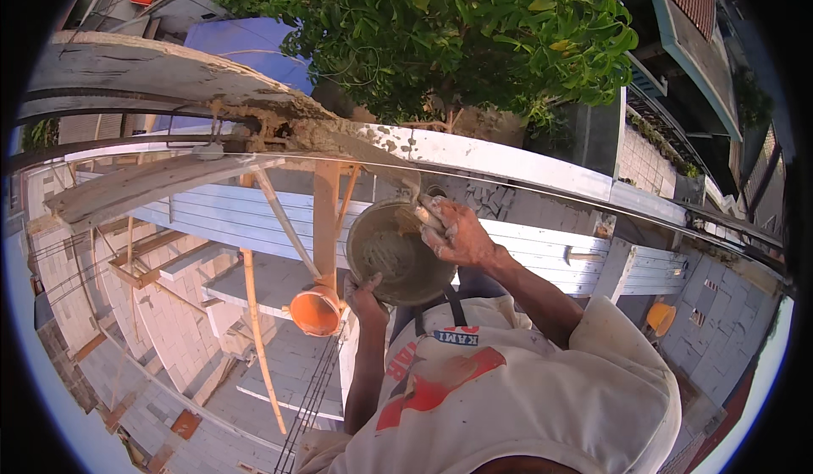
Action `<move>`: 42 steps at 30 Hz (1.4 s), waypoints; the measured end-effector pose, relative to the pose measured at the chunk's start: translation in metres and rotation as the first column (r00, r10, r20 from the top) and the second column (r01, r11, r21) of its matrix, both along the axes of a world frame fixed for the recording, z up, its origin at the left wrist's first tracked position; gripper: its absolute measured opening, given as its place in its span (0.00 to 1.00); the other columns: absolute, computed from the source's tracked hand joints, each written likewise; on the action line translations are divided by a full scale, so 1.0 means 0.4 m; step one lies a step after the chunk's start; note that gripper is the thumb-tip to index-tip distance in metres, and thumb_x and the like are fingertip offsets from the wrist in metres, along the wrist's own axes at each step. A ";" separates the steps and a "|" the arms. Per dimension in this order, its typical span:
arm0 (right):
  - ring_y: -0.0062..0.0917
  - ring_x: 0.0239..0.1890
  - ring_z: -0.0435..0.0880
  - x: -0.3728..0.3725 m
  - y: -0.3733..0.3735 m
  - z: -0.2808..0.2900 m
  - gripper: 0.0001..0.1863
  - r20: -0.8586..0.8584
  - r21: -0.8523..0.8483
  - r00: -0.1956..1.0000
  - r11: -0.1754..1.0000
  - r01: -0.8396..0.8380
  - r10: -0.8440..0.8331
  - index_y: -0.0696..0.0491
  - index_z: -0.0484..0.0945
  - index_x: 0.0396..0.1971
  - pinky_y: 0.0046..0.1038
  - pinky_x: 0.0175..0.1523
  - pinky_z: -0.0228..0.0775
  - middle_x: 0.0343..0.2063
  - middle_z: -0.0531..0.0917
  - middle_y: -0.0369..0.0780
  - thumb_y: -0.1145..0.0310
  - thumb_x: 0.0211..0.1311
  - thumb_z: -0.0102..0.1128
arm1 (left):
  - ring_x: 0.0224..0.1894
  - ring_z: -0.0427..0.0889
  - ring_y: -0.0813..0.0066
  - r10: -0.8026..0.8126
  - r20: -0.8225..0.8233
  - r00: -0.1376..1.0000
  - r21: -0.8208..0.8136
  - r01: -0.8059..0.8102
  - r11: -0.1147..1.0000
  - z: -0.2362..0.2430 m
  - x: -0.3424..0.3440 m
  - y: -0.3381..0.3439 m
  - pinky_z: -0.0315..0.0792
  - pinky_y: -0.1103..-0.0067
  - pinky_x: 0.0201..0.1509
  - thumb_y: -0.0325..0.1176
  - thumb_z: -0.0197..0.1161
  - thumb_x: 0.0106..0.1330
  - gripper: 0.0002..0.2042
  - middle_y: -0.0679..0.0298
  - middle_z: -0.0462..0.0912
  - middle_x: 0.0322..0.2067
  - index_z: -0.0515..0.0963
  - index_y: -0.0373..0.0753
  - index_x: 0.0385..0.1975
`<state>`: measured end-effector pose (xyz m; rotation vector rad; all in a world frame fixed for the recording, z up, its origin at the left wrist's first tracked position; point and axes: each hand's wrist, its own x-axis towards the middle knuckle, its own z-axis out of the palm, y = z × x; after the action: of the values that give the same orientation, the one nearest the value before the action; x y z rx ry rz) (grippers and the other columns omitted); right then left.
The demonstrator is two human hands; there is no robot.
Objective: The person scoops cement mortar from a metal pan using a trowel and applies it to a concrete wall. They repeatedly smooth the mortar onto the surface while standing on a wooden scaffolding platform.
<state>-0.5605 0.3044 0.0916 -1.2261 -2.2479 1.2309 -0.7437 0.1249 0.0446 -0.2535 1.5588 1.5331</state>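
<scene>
A dark, round bucket (pixel 385 264) is held in front of my body, its inside smeared with grey mortar. My left hand (pixel 366 299) is closed on the near left part of its rim. Over the far right part of the rim, my right hand (pixel 459 233) grips the pale handle of a trowel (pixel 427 216). The trowel's blade is hard to tell from the grey, mortar-streaked surface beyond it. Just past the bucket runs the white wall top (pixel 508 156), with rough wet-looking mortar (pixel 296 127) spread at its left end.
An orange bucket (pixel 317 311) hangs or stands left of my left hand, beside a wooden post (pixel 326 220). A taut string (pixel 542 184) crosses beyond my hands. White planks (pixel 542 258) lie below. A bamboo pole (pixel 261 338) stands lower left. A leafy tree (pixel 474 33) fills the far side.
</scene>
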 end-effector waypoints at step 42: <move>0.41 0.31 0.85 0.792 -0.906 -0.353 0.19 0.450 -0.020 0.698 0.775 0.632 -0.557 0.62 0.77 0.46 0.39 0.36 0.75 0.29 0.82 0.51 0.68 0.56 0.62 | 0.57 0.78 0.64 -0.943 0.278 -0.182 -0.036 0.979 -0.199 -0.165 0.198 0.160 0.71 0.72 0.60 0.45 0.60 0.69 0.24 0.50 0.78 0.53 0.71 0.30 0.54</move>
<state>-0.2438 -0.0578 -0.0496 -2.2550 -1.7270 0.9640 -0.6644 0.1889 -0.0213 0.6824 1.1082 -0.0857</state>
